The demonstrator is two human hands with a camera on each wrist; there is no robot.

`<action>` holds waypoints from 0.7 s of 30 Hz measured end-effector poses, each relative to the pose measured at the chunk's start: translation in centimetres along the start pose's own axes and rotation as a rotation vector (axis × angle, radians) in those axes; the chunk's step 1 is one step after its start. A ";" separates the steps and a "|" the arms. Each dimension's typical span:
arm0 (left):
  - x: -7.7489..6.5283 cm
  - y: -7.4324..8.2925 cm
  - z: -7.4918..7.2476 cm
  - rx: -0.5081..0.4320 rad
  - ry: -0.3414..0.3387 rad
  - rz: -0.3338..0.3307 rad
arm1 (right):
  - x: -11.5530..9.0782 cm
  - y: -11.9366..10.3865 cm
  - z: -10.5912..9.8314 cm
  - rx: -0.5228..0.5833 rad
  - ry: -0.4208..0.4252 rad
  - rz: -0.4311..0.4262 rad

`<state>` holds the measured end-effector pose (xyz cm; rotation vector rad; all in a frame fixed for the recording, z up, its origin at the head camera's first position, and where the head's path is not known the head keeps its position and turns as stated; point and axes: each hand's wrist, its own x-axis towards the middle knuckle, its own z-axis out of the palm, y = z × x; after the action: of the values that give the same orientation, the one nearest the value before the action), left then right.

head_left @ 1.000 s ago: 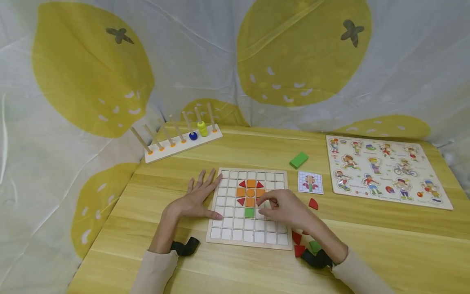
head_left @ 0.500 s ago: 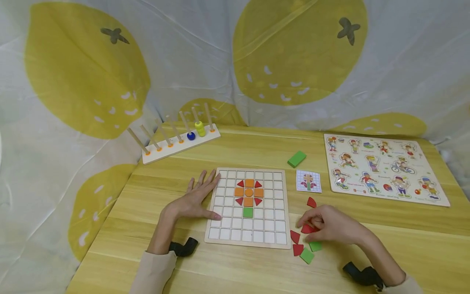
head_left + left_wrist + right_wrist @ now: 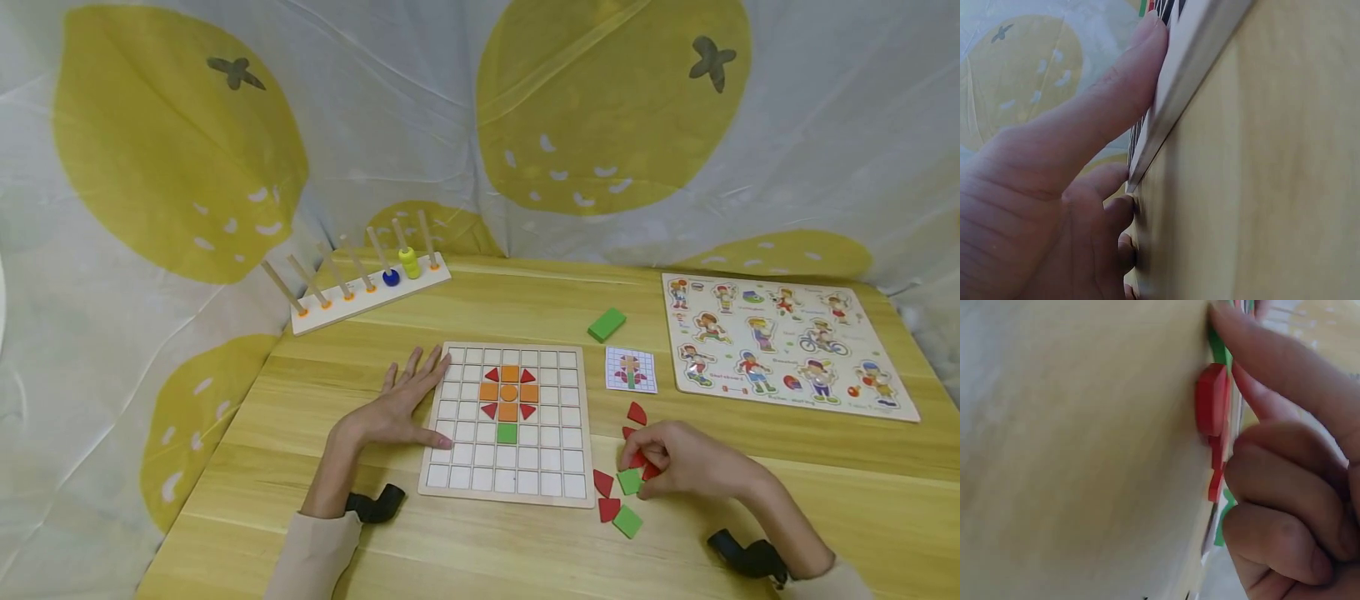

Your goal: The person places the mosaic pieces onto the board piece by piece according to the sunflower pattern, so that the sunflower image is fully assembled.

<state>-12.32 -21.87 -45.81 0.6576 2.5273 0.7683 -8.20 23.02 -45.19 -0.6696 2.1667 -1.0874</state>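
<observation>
A wooden grid board (image 3: 457,479) carries a pattern of orange squares, an orange circle, red triangles and a green square (image 3: 507,433). My left hand (image 3: 393,410) lies spread along its left edge; in the left wrist view the thumb (image 3: 1125,75) rests on the rim. To the right of the board, my right hand (image 3: 686,458) pinches a green square tile (image 3: 628,482) between thumb and index finger, low over the table. Red quarter-circle pieces (image 3: 609,510) lie around it, some partly hidden by the fingers. Another green square tile (image 3: 627,522) sits just in front.
A small pattern card (image 3: 630,370) and a green block (image 3: 606,325) lie beyond the loose pieces. At the back left stands a peg rack (image 3: 367,296) with blue and yellow beads. A picture puzzle board (image 3: 787,346) occupies the right rear.
My right hand has left the board and come to the loose pieces, leaving a red triangle in the grid. The green tile has shifted toward the board. My left hand stays put.
</observation>
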 end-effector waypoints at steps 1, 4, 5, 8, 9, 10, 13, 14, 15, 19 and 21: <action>0.0 0.0 0.0 0.000 0.000 0.000 | 0.1 0.0 0.0 -0.018 0.025 0.007; 0.0 0.0 0.0 0.000 0.000 0.002 | 0.3 -0.1 0.1 -0.051 0.076 0.032; 0.0 0.0 0.0 0.000 0.000 0.002 | 0.3 -0.2 0.1 -0.059 0.084 0.037; 0.0 0.0 0.1 -0.008 0.002 0.003 | 0.4 -0.4 0.1 -0.082 0.103 0.062; 0.0 0.0 0.1 -0.009 0.002 0.003 | 0.4 -0.5 0.1 -0.093 0.107 0.071; 0.0 0.0 0.1 -0.010 0.003 0.003 | 0.5 -0.6 0.1 -0.106 0.114 0.074; 0.1 0.1 0.2 -0.012 0.006 0.005 | 0.5 -0.9 0.0 -0.155 0.151 0.089; 0.2 0.1 0.2 -0.013 0.007 0.006 | 0.5 -1.0 -0.2 -0.168 0.166 0.090; 0.2 0.2 0.2 -0.010 0.007 0.007 | 0.4 -1.2 -0.3 -0.174 0.180 0.087; 0.1 0.2 0.1 -0.019 0.004 0.002 | 0.7 -2.3 -0.4 -0.153 0.226 0.052; 0.0 0.1 0.0 -0.021 0.003 -0.007 | 1.6 -3.5 0.2 -0.133 0.231 0.022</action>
<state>-12.28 -21.81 -45.78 0.6409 2.5189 0.7931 -8.61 20.01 -42.84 -0.6015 2.4555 -1.0611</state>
